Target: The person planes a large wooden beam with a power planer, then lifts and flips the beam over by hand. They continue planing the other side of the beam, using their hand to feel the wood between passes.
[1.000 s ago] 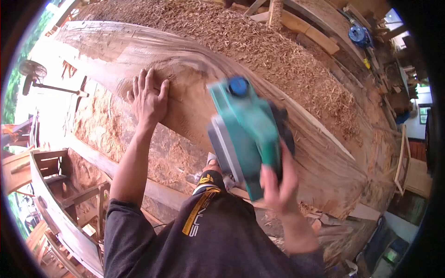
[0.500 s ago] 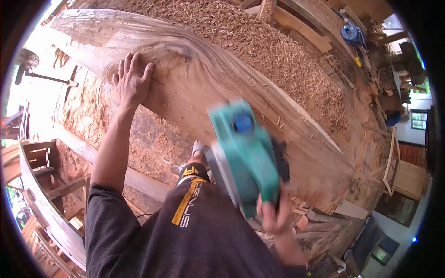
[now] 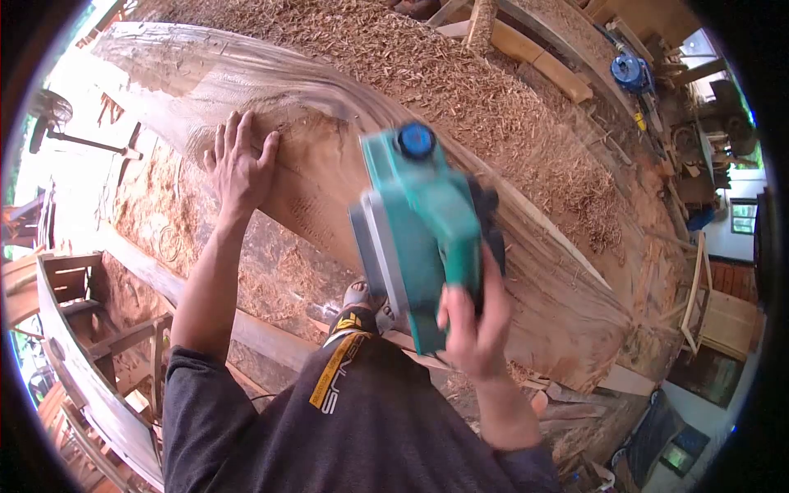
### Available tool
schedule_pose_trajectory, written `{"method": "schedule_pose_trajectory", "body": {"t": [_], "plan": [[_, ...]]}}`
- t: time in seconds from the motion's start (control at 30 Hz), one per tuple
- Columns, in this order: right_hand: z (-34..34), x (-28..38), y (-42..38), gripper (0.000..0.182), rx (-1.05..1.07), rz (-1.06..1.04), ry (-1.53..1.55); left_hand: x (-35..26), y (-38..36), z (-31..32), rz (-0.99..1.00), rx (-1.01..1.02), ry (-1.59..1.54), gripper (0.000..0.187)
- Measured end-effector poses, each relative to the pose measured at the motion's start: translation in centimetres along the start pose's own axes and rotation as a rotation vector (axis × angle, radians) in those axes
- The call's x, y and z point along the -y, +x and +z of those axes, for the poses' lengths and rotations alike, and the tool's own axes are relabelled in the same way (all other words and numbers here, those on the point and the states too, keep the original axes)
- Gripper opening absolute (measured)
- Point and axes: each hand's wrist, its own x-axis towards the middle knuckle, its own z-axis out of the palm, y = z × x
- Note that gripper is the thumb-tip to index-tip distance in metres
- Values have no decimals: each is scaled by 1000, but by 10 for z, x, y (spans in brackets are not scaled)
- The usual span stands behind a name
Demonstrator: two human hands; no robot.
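Figure: planing a large slab. My right hand was clenched round the rear handle of the green planer, which lay on the slab's face near the middle of the view, its blue knob at 12 o'clock of the body. My left hand lay flat and released, fingers spread, on the bare wood at about 10 o'clock from the planer, well apart from it. Shavings covered the ground beyond the slab, from 12 to 2 o'clock.

I judged that a good pass called for the sole kept flat on the wood, with even pressure and a steady line along the grain. The left hand had to stay clear of the planer's path. Whether the sole sat fully flat I could not tell, as the tool was blurred.
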Motion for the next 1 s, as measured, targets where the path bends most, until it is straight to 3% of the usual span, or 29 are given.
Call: {"method": "schedule_pose_trajectory", "body": {"t": [0.17,0.27,0.4,0.47,0.5,0.53,0.57,0.6,0.67,0.73,0.77,0.93,1.0], "plan": [[42,16,125,46,-4,-161,53,2,0,0,18,-2,-24,69],[38,17,126,47,5,-193,27,5,1,1,40,6,-15,69],[12,12,32,51,-26,-56,35,-4,2,-5,119,58,28,61],[-17,-3,-53,54,-18,113,5,-47,-30,-27,448,178,-718,57],[-31,-10,-94,56,-18,210,-16,-73,-51,-41,514,363,-946,62],[-43,-13,-130,57,-21,278,-52,-107,-61,-76,599,738,-1052,68],[-56,-10,-157,58,-30,250,-149,-136,-72,-90,836,841,-1007,71],[-67,3,-169,59,-41,203,-294,-158,-85,-92,1083,828,-921,74],[-85,-5,-198,59,-79,174,-357,-200,-112,-80,1378,848,-828,50],[-100,-5,-218,59,-102,263,-362,-216,-135,-68,1425,776,-872,45],[-102,-12,-232,57,-89,386,-350,-221,-143,-67,1347,761,-862,44],[-90,-23,-175,58,-182,289,-111,-227,-134,-86,904,658,-821,37],[-87,-32,-135,58,-108,275,-77,-213,-109,-72,750,387,-1031,41]]}}
